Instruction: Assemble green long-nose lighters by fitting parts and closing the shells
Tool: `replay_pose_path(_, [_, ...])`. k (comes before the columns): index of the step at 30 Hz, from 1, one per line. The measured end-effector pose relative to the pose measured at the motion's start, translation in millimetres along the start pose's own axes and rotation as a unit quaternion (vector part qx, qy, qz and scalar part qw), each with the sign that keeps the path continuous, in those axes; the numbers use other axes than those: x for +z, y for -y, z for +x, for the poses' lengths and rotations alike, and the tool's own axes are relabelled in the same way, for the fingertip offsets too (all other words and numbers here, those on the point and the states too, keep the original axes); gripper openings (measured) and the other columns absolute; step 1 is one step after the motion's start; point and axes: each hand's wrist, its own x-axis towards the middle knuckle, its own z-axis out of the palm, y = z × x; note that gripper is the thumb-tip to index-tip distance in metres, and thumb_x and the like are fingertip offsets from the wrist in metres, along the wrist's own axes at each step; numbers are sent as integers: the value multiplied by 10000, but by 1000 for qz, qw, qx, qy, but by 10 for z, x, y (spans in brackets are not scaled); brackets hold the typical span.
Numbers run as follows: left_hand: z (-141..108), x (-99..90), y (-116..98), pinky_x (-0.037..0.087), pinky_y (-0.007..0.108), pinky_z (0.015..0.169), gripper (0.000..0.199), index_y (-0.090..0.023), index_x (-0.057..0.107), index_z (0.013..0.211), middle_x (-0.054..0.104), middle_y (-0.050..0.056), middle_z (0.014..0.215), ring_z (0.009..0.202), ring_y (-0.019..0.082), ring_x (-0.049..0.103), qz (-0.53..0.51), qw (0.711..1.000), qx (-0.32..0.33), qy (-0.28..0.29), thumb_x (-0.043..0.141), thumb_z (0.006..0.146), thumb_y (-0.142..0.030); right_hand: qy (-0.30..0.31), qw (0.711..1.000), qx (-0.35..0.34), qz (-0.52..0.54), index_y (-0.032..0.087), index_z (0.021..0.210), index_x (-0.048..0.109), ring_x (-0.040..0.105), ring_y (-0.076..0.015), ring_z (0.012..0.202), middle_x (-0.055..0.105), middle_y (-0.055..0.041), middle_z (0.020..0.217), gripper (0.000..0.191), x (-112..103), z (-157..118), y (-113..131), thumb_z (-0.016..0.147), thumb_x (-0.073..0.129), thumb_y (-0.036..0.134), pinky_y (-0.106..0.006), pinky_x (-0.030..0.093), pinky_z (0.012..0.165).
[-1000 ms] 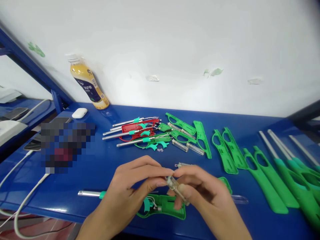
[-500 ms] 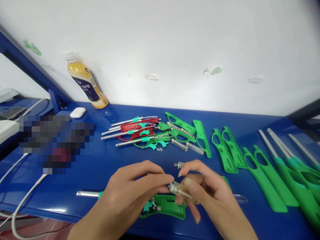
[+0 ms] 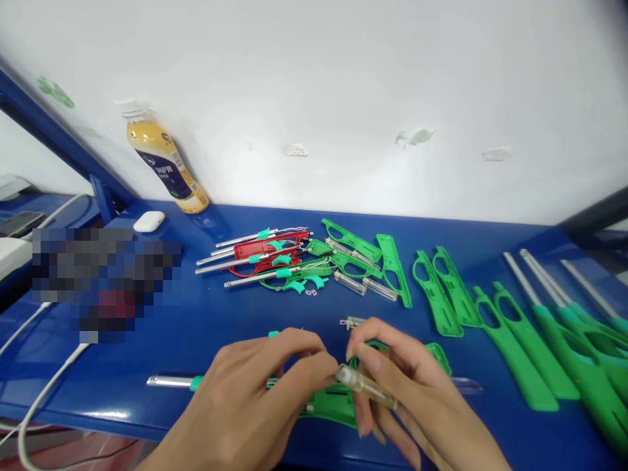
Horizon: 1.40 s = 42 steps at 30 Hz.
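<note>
My right hand [image 3: 407, 386] grips a clear plastic lighter fuel tank [image 3: 370, 388], its whitish valve end tilted toward the left. At that end the fingertips of my left hand [image 3: 275, 379] are pinched together; what they hold, if anything, is hidden. Under both hands lies an opened green lighter shell half [image 3: 333, 402], with a silver lighter tube [image 3: 169, 381] sticking out to the left. Another clear tank [image 3: 352, 322] rests just behind my right fingers. A green shell piece [image 3: 438, 356] shows beyond my right hand.
Behind my hands lie red lighter shells [image 3: 260, 248], metal tubes and loose clear tanks [image 3: 380, 288]. Green shell halves [image 3: 439, 294] and assembled green lighters [image 3: 569, 353] lie at the right. A drink bottle [image 3: 169, 163] leans on the wall; a white earphone case [image 3: 150, 221] sits nearby.
My right hand has turned the clear fuel tank, and more of its length now shows. My left fingers have curled in closer at its valve end.
</note>
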Motion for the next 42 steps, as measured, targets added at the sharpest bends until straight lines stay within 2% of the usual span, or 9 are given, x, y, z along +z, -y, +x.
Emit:
replay_pose_path(5, [57, -15, -42, 489, 212, 722, 204, -258, 608, 1116, 742, -48, 1026, 815, 67, 726, -36, 999, -6, 6, 421, 1148, -182, 12, 1000, -20, 13, 248, 1088, 573, 371, -7, 332, 719, 41, 659, 373, -15, 25, -110, 1102, 527, 618, -105, 271, 351])
replay_pose_path(10, [50, -17, -56, 493, 213, 752, 212, -264, 601, 1134, 734, -43, 1064, 868, 72, 733, -58, 997, -33, 23, 430, 1123, -141, 8, 999, -48, -13, 212, 1157, 729, 492, -6, 396, 755, -5, 751, 532, -36, 36, -110, 986, 668, 712, -119, 354, 411])
replay_pose_path(15, [28, -7, -93, 511, 182, 812, 151, -293, 583, 1212, 733, -41, 1149, 988, 71, 732, -44, 997, -61, -14, 483, 1121, -227, -28, 996, -64, -53, 240, 1124, 824, 575, -10, 478, 757, -9, 787, 435, -61, 45, -80, 999, 701, 637, -132, 428, 510])
replay_pose_path(18, [24, 11, -119, 534, 201, 793, 126, -297, 565, 1233, 737, -44, 1154, 888, 81, 723, -23, 995, -91, -12, 510, 1135, -353, -34, 994, -68, -80, 247, 1138, 838, 619, -53, 506, 774, -25, 800, 439, -62, 54, -86, 976, 724, 639, -186, 515, 559])
replay_pose_path(21, [30, 55, -118, 536, 203, 755, 110, -297, 565, 1193, 732, -59, 1095, 711, 74, 655, -30, 994, -103, -11, 502, 1149, -375, -50, 991, -63, -104, 237, 1106, 845, 654, -99, 526, 784, -38, 802, 411, -51, 51, -74, 954, 757, 608, -232, 555, 555])
replay_pose_path(26, [62, 126, -63, 498, 168, 658, 121, -291, 566, 1145, 719, -91, 1025, 589, 43, 584, -53, 994, -95, -15, 476, 1164, -370, -101, 984, -61, -131, 233, 990, 851, 665, -118, 555, 776, -26, 807, 302, -33, 32, -30, 890, 842, 518, -269, 595, 601])
replay_pose_path(35, [61, 147, 18, 482, 177, 606, 173, -263, 535, 1064, 688, -82, 904, 667, 51, 666, -70, 996, -51, 2, 411, 1177, -306, -164, 974, -53, -144, 276, 866, 851, 665, -107, 583, 751, 16, 745, 255, 77, 19, -6, 793, 914, 512, -231, 566, 601])
replay_pose_path(38, [53, 148, 4, 467, 206, 574, 175, -263, 528, 1054, 678, -76, 890, 647, 68, 651, -63, 996, -60, 5, 404, 1175, -290, -203, 963, -66, -166, 300, 858, 853, 695, -117, 680, 769, 23, 786, 195, 88, 0, -3, 788, 922, 468, -220, 573, 669])
replay_pose_path(42, [31, 158, -37, 466, 233, 561, 119, -268, 554, 1078, 676, -71, 909, 629, 84, 627, -66, 994, -92, 11, 470, 1135, -207, -234, 918, -162, -275, 294, 839, 842, 756, -172, 775, 812, -1, 859, 168, 43, 2, -58, 832, 897, 452, -246, 617, 698])
